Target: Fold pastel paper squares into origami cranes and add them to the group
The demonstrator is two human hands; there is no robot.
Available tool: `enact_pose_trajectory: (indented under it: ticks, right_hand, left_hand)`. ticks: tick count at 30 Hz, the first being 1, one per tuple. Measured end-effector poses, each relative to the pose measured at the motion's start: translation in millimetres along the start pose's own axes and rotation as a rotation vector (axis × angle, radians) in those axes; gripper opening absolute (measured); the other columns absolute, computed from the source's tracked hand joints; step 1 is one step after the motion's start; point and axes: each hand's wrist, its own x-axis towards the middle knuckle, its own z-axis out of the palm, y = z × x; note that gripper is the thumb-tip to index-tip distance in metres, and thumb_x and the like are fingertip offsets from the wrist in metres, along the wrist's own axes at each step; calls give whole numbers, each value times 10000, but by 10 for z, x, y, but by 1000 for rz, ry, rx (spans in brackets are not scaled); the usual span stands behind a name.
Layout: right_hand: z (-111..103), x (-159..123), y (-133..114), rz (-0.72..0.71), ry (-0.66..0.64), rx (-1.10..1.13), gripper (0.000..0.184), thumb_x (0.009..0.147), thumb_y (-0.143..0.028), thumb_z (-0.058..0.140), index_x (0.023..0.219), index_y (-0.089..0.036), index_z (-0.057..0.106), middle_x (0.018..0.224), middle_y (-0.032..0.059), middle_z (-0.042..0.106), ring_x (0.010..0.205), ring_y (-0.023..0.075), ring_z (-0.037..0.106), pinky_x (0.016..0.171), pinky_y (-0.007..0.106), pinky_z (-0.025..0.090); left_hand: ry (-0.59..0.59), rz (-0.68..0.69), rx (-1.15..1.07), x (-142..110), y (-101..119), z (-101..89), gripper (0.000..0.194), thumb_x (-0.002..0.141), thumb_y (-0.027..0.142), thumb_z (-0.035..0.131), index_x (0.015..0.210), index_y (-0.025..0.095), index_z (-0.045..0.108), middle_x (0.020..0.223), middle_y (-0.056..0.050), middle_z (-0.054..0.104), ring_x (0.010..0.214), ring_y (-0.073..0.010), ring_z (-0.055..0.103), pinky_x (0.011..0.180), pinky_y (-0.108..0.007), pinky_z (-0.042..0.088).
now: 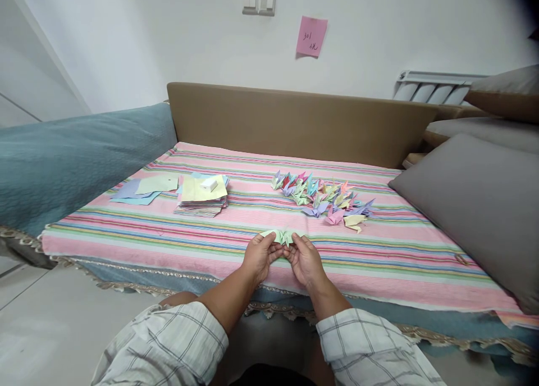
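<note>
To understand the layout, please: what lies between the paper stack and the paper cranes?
Only striped cloth between stack and cranes, in the head view.

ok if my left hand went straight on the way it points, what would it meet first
The green paper pinched in your left hand is right at its fingertips; past that, probably the paper cranes, though its height above the cloth is unclear.

Place: living area of a home
Seat: sofa with pink striped fabric cover (248, 262)
Side: plump grey fabric cushion (471, 206)
</note>
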Motion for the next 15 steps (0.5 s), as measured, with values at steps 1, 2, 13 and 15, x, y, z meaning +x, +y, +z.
enact_pose_trajectory:
  ticks: [1, 2, 13, 15]
  right_hand:
    - [-3, 3, -6, -11, 7, -14, 317, 607, -317, 774, 775, -179, 543, 592, -42, 614, 490, 71, 576, 447, 157, 512]
    - [-6, 8, -12, -26, 13, -30, 327, 613, -332, 768, 802, -185, 545, 582, -49, 606, 487, 71, 574, 449, 159, 513]
    - [-63, 48, -67, -100, 64, -60, 320, 593, -314, 779, 775, -181, 552, 553, -69, 562, 456, 46, 523, 408, 127, 449]
    - [-72, 58, -70, -85, 64, -48, 340, 591, -298, 780, 816, -189, 549, 544, -72, 560, 452, 46, 515, 402, 120, 430]
  left_hand:
    - [15, 10, 8, 2, -1, -1, 173, 694, 190, 676, 730, 145, 513, 556, -1, 589, 518, -103, 601, 515, -204, 515]
    - [31, 20, 18, 5, -3, -3, 182, 688, 199, 684, 735, 146, 516, 563, 3, 587, 527, -99, 601, 521, -200, 514]
    - [71, 51, 98, 38, -18, -46, 304, 602, 280, 766, 701, 153, 508, 599, 14, 570, 584, -94, 597, 536, -188, 506]
    - [64, 38, 94, 31, -19, -44, 291, 608, 270, 764, 715, 151, 521, 588, 15, 570, 566, -86, 588, 530, -184, 506]
